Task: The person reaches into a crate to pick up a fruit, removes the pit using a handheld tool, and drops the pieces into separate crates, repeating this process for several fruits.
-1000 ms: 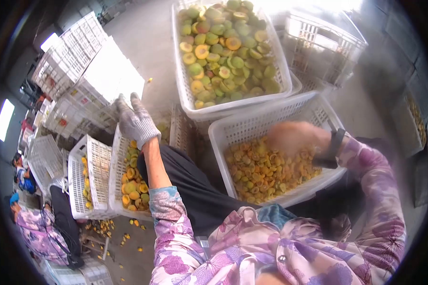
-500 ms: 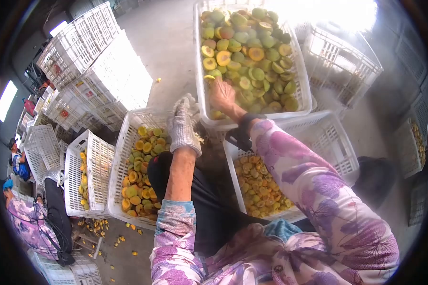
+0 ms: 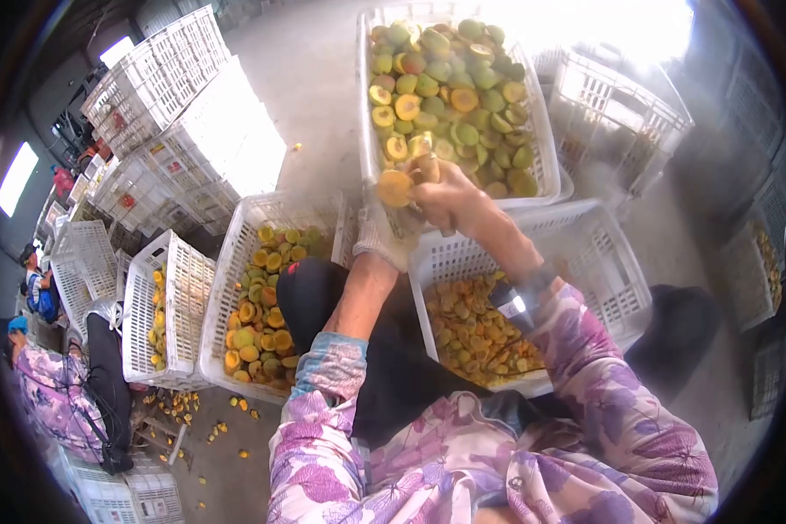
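Note:
My left hand [image 3: 384, 237], in a pale knit glove, is raised below the front left corner of a white crate [image 3: 364, 113] of greenish-yellow peach halves [image 3: 463, 100]. Its fingers are blurred and hidden behind the fruit and my other hand. My bare right hand [image 3: 452, 199] meets it there, fingers closed on a peach half [image 3: 395, 188] with its orange cut face showing. Something else brownish sticks up by the right fingers, too smeared to name. A dark band with a bright face [image 3: 517, 306] circles the right wrist.
A crate [image 3: 223, 297] of orange-yellow halves stands by my left knee. Another crate [image 3: 624, 262] between my legs holds small orange pieces [image 3: 472, 327]. White crates [image 3: 210, 131] are stacked at the left, where people [image 3: 57, 393] sit; fruit scraps [image 3: 183, 406] litter the floor.
My right hand has come out of the full crate, back toward me, with a peach half. My left hand has moved right and slightly down to meet it.

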{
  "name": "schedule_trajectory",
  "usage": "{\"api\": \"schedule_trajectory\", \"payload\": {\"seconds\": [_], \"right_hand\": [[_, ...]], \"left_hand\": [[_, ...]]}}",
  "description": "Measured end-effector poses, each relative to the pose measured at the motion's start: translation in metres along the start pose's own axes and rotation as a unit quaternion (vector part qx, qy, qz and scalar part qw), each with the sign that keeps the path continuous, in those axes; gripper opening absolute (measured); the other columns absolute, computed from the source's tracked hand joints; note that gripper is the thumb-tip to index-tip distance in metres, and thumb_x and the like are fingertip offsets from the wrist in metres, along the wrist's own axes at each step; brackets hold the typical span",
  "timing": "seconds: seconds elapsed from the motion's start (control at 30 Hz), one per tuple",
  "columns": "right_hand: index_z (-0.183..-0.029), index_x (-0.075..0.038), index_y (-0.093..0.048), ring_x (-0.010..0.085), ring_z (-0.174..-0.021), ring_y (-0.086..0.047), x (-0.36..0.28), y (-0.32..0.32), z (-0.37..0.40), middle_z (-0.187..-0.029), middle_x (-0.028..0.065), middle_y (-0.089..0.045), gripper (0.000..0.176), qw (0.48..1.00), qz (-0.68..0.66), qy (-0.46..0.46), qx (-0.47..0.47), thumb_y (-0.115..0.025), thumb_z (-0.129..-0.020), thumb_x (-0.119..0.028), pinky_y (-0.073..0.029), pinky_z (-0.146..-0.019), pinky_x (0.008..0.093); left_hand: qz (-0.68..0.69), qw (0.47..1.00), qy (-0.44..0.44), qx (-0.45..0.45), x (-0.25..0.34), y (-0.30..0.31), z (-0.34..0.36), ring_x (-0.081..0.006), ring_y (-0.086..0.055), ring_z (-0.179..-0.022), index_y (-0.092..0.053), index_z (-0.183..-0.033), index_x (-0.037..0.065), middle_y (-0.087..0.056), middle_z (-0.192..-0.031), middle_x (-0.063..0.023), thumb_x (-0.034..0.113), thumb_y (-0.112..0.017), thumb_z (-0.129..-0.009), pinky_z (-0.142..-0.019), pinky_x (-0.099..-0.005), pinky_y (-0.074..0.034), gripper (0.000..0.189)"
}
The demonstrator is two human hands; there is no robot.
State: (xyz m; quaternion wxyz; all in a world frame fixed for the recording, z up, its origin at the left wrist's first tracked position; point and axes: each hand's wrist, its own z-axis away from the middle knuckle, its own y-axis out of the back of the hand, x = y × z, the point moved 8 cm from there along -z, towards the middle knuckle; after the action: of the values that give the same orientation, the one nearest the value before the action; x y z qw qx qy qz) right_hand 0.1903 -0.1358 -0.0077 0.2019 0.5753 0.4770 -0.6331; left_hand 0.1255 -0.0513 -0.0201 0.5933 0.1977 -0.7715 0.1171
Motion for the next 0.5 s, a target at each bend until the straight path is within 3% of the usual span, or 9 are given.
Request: {"api": "schedule_trajectory", "payload": {"seconds": [0.07,0.1,0.17,0.2,0.27,0.3,0.33,0.37,0.5], "right_hand": [[-0.108,-0.002,-0.057,0.0090,-0.058,-0.052,-0.013,-0.007,0.008,-0.071,0.0017,-0.055,0.031,0.975,0.221,0.024,-0.007,-0.065,-0.080,-0.014,-0.042,-0.051,0.0264],[-0.108,-0.002,-0.057,0.0090,-0.058,-0.052,-0.012,-0.005,0.010,-0.071,0.0017,-0.055,0.031,0.976,0.218,0.025,-0.005,-0.065,-0.080,-0.014,-0.042,-0.051,0.0264],[-0.107,-0.001,-0.057,0.0140,-0.055,-0.055,-0.038,0.008,0.025,-0.069,0.0048,-0.058,0.028,0.895,0.383,0.190,0.129,-0.062,-0.083,-0.015,-0.044,-0.051,0.0315],[-0.106,0.000,-0.057,0.0165,-0.053,-0.056,-0.051,0.011,0.034,-0.069,0.0063,-0.060,0.026,0.826,0.458,0.267,0.191,-0.061,-0.085,-0.015,-0.046,-0.051,0.0341],[-0.103,0.000,-0.058,0.0137,-0.045,-0.049,-0.028,0.031,0.030,-0.067,0.0053,-0.058,0.023,0.847,0.485,0.112,0.185,-0.059,-0.087,-0.015,-0.042,-0.045,0.0306],[-0.101,0.001,-0.058,0.0107,-0.043,-0.045,0.004,0.019,0.030,-0.067,0.0058,-0.058,0.022,0.970,0.244,-0.024,-0.007,-0.058,-0.088,-0.016,-0.040,-0.042,0.0279],[-0.100,0.001,-0.058,0.0078,-0.042,-0.042,0.023,-0.008,0.046,-0.067,0.0063,-0.057,0.021,0.968,-0.031,-0.152,-0.196,-0.057,-0.089,-0.017,-0.037,-0.039,0.0252],[-0.100,0.001,-0.058,0.0078,-0.042,-0.042,0.026,-0.007,0.049,-0.067,0.0063,-0.057,0.021,0.970,-0.034,-0.149,-0.190,-0.057,-0.089,-0.017,-0.037,-0.039,0.0252],[-0.109,0.002,-0.053,0.0046,-0.038,-0.036,0.029,-0.021,0.066,-0.068,0.0084,-0.054,0.028,0.973,-0.142,-0.123,-0.135,-0.055,-0.091,-0.020,-0.031,-0.033,0.0204]], "left_hand": [[0.522,0.841,0.128,0.055,-0.023,-0.008,0.000,-0.0208,-0.058,-0.105,-0.053,-0.118,0.001,-0.060,-0.117,-0.0106,0.022,-0.047,-0.096,-0.088,-0.0317,-0.048,0.031],[0.519,0.843,0.131,0.054,-0.018,-0.010,0.004,-0.0208,-0.058,-0.105,-0.053,-0.118,0.001,-0.060,-0.117,-0.0106,0.022,-0.047,-0.096,-0.088,-0.0317,-0.048,0.031],[0.061,0.994,-0.013,0.086,0.029,0.003,0.016,-0.0168,-0.057,-0.099,-0.051,-0.118,0.001,-0.059,-0.112,-0.0090,0.020,-0.053,-0.095,-0.084,-0.0296,-0.050,0.030],[-0.180,0.975,-0.089,0.094,0.049,0.000,0.020,-0.0147,-0.057,-0.096,-0.050,-0.118,0.000,-0.058,-0.110,-0.0081,0.019,-0.056,-0.095,-0.082,-0.0286,-0.052,0.030],[-0.032,0.988,-0.092,0.116,0.020,0.007,0.009,-0.0139,-0.058,-0.090,-0.052,-0.117,0.001,-0.059,-0.106,-0.0072,0.018,-0.061,-0.092,-0.077,-0.0265,-0.053,0.031],[0.057,0.993,-0.055,0.084,0.009,0.003,0.007,-0.0145,-0.059,-0.088,-0.053,-0.116,0.002,-0.060,-0.105,-0.0066,0.022,-0.061,-0.093,-0.074,-0.0257,-0.053,0.032],[0.147,0.988,-0.017,0.050,0.000,-0.002,0.004,-0.0151,-0.060,-0.086,-0.053,-0.115,0.003,-0.060,-0.103,-0.0060,0.026,-0.061,-0.093,-0.071,-0.0248,-0.053,0.033],[0.470,0.868,0.153,0.050,-0.029,-0.013,0.003,-0.0164,-0.061,-0.086,-0.054,-0.115,0.005,-0.060,-0.102,-0.0057,0.035,-0.056,-0.095,-0.066,-0.0265,-0.054,0.036],[0.351,0.919,0.156,0.090,-0.032,-0.008,-0.001,-0.0165,-0.060,-0.083,-0.056,-0.114,0.011,-0.061,-0.100,-0.0051,0.045,-0.044,-0.098,-0.062,-0.0294,-0.053,0.040]]}}
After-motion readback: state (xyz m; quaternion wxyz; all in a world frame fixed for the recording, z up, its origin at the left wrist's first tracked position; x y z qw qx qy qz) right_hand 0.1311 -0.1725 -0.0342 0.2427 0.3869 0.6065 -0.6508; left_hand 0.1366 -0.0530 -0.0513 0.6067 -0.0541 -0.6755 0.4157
